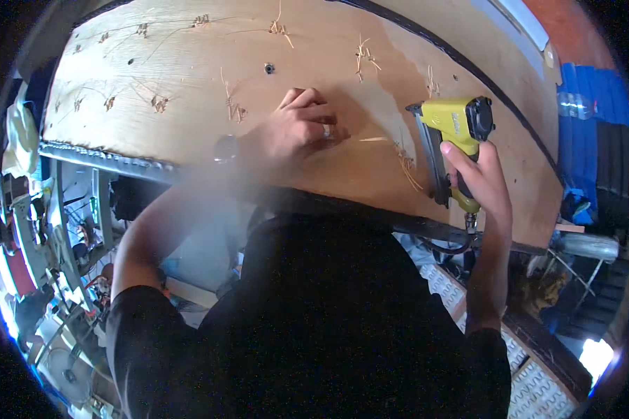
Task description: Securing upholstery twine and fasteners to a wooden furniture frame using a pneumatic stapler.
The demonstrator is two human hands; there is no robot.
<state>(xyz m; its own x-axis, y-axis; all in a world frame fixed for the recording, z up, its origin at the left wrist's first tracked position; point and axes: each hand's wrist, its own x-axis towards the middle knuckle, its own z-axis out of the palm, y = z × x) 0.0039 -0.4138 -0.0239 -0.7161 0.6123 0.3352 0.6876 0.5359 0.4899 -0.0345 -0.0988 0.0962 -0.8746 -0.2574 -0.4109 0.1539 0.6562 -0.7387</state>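
Observation:
A large pale wooden panel (pixel 210 143) lies across the view, dotted with tufts of tan twine (pixel 278 29) that poke through it. My left hand (pixel 302 129), with a ring on one finger, rests on the panel's middle with its fingers curled together. What they pinch, if anything, is hidden. Just right of those fingertips lies a loose strand of twine (pixel 374 139), beside a frayed tuft (pixel 404 164). My right hand (pixel 479 174) is wrapped round the handle of a yellow and black pneumatic staple gun (pixel 446 115), held over the panel's right part. Its nose points up and left.
Black trim (pixel 426 35) borders the panel's far edge. From the gun's handle a fitting (pixel 471 222) leads to a dark hose. Blue material (pixel 579 80) and a clear bottle (pixel 575 105) are at right. Zigzag springs (pixel 538 391) show at lower right, cluttered shelving (pixel 59 244) at left.

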